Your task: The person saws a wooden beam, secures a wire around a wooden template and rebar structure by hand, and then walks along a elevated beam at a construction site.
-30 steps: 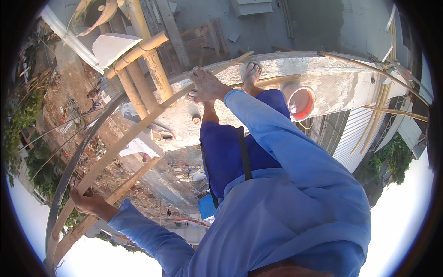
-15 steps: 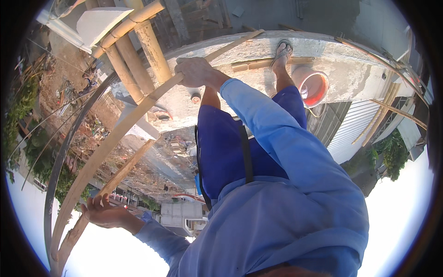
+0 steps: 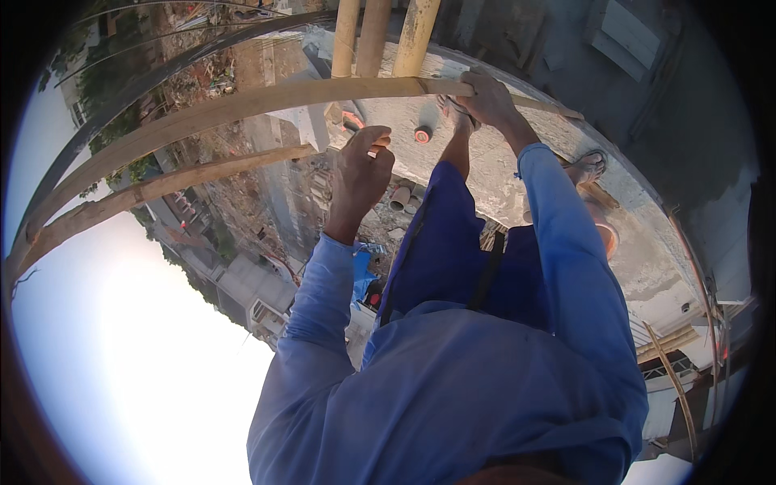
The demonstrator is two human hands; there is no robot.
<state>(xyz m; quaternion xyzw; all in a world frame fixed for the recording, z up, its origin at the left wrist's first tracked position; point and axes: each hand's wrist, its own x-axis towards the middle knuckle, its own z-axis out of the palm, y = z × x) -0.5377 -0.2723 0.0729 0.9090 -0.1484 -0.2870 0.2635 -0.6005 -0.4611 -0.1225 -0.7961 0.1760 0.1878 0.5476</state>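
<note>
My right hand (image 3: 490,99) is closed round a long wooden plank (image 3: 267,99), near its right end. The plank runs left across the front of several upright bamboo poles (image 3: 370,40) and bends in the lens toward the far left. My left hand (image 3: 361,179) is raised below the plank with its fingers curled in toward the thumb; whatever they may hold is too small to make out. Left of that hand, a second, rougher board (image 3: 178,183) slants under the plank, and the two meet at the far left. A dark curved bar (image 3: 145,89) lies beyond them.
I stand in sandals on a narrow concrete ledge (image 3: 517,174) high above the ground. A small round orange-and-black object (image 3: 422,134) lies on it by my foot. An orange-rimmed bucket (image 3: 608,239) is partly behind my right arm. Rubble and pipes (image 3: 400,196) lie far below.
My left hand has left the rough board, moved up and right, and its fingers have curled. My right hand still grips the plank, which now lies flatter across the poles. The view has turned.
</note>
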